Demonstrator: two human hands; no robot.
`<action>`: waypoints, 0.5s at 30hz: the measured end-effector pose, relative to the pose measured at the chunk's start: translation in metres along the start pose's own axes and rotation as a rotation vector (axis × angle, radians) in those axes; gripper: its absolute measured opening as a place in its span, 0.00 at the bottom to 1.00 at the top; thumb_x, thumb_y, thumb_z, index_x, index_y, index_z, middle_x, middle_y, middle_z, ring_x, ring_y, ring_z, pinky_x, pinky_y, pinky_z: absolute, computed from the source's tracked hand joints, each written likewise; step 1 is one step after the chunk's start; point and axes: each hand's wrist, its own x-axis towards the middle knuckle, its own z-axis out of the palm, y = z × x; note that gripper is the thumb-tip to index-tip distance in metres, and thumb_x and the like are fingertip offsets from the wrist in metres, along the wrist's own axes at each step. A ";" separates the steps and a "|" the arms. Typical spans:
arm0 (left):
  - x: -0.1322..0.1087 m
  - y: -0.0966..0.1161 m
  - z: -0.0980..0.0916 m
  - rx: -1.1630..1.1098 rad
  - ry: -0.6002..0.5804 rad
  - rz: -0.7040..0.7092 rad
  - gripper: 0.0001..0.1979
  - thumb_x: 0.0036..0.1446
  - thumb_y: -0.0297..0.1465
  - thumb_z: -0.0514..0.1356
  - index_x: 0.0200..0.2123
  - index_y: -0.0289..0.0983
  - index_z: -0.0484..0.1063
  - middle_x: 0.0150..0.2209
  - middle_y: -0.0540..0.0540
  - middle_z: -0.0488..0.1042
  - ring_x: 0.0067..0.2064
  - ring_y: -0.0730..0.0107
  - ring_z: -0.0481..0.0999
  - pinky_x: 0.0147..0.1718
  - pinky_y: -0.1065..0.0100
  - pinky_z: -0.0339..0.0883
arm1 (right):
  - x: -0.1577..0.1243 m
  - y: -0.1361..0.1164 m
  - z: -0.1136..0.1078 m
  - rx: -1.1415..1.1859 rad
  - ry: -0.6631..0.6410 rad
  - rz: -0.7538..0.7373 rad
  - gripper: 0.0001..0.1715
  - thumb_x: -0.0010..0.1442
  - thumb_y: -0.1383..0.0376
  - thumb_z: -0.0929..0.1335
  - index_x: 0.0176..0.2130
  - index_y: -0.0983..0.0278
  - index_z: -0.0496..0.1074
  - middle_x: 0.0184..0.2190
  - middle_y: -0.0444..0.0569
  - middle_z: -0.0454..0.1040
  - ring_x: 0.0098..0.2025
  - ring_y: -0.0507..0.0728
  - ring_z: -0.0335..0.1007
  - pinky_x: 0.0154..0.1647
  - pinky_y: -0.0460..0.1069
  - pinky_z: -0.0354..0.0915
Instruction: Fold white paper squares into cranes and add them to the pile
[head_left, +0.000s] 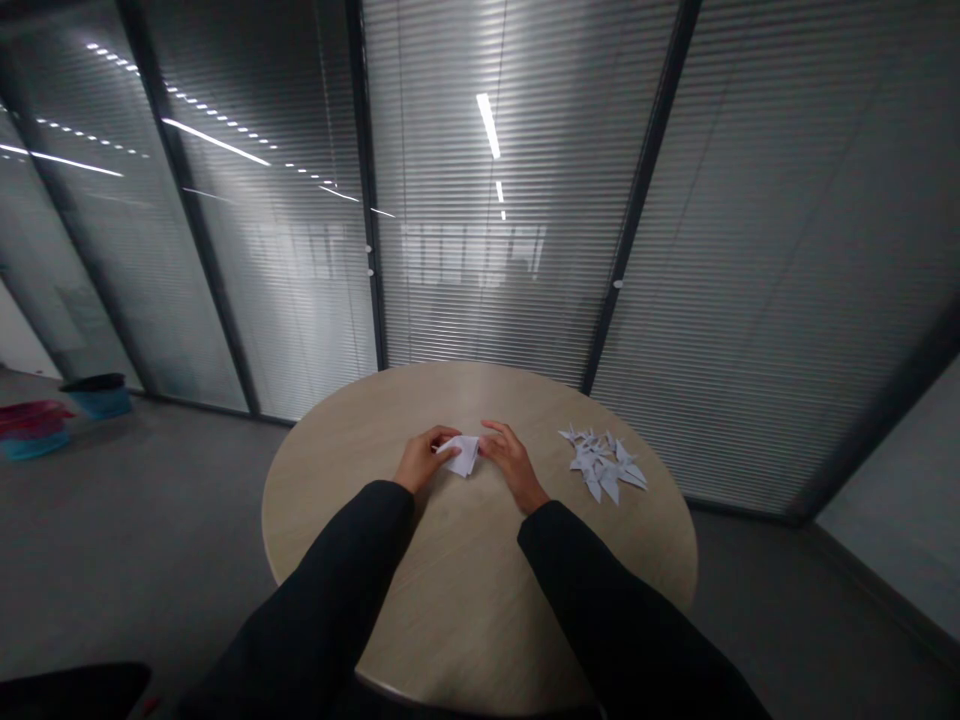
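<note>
Holding a small piece of folded white paper (463,455) just above the middle of the table, a person works with both forearms reaching forward, black sleeves (322,590) running in from the near edge. The left hand (424,460) curls over the paper's left side, its grip apparently pinching the fold between thumb and fingers, seemingly to keep the paper steady. The right hand (510,462) comes in from the opposite side, fingertips at the right edge; whether that grip is pinching or only pressing cannot be told at this size. Both wrists stay close together, a position that appears to favor fine control over the small sheet. The round wooden table (465,620) carries the work, and to the right, within easy reach yet apart from the hands, lies a loose pile of white origami cranes (602,465), apparently kept aside to leave the center free. Beyond the far rim stands a glass partition with slatted blinds (480,250). Across the grey floor (150,520) at far left sit a blue bin (101,402) and red-and-teal tubs (34,432).
</note>
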 end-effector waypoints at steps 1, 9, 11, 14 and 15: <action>-0.001 0.002 0.000 0.034 0.014 0.013 0.13 0.44 0.33 0.67 0.36 0.37 0.78 0.33 0.44 0.78 0.34 0.64 0.72 0.35 0.67 0.62 | -0.001 -0.001 0.000 -0.001 -0.007 -0.004 0.31 0.50 0.50 0.72 0.50 0.61 0.67 0.38 0.50 0.77 0.42 0.59 0.73 0.48 0.54 0.67; -0.003 0.007 0.000 0.187 -0.017 0.089 0.13 0.47 0.35 0.64 0.36 0.36 0.78 0.34 0.45 0.79 0.34 0.65 0.75 0.35 0.67 0.65 | -0.001 0.001 0.005 -0.015 -0.025 -0.032 0.27 0.42 0.56 0.76 0.42 0.62 0.71 0.35 0.49 0.78 0.39 0.58 0.75 0.44 0.53 0.68; -0.004 0.006 0.000 0.212 -0.040 0.121 0.13 0.48 0.36 0.63 0.36 0.36 0.78 0.35 0.44 0.80 0.35 0.65 0.75 0.35 0.67 0.66 | 0.000 0.002 0.004 -0.046 0.002 -0.055 0.24 0.43 0.55 0.76 0.38 0.63 0.73 0.34 0.48 0.78 0.37 0.58 0.74 0.41 0.52 0.68; -0.006 0.007 0.002 0.246 -0.060 0.166 0.13 0.49 0.37 0.63 0.37 0.37 0.78 0.36 0.44 0.80 0.35 0.64 0.76 0.35 0.67 0.67 | 0.001 0.003 0.002 -0.102 0.024 -0.078 0.19 0.45 0.54 0.75 0.35 0.63 0.75 0.32 0.47 0.78 0.34 0.57 0.73 0.37 0.50 0.67; -0.006 0.007 0.002 0.255 -0.062 0.178 0.13 0.50 0.38 0.63 0.37 0.37 0.78 0.36 0.44 0.80 0.36 0.64 0.76 0.35 0.66 0.67 | 0.001 0.003 0.002 -0.116 0.029 -0.080 0.19 0.46 0.53 0.74 0.34 0.63 0.76 0.30 0.47 0.77 0.33 0.56 0.73 0.35 0.50 0.67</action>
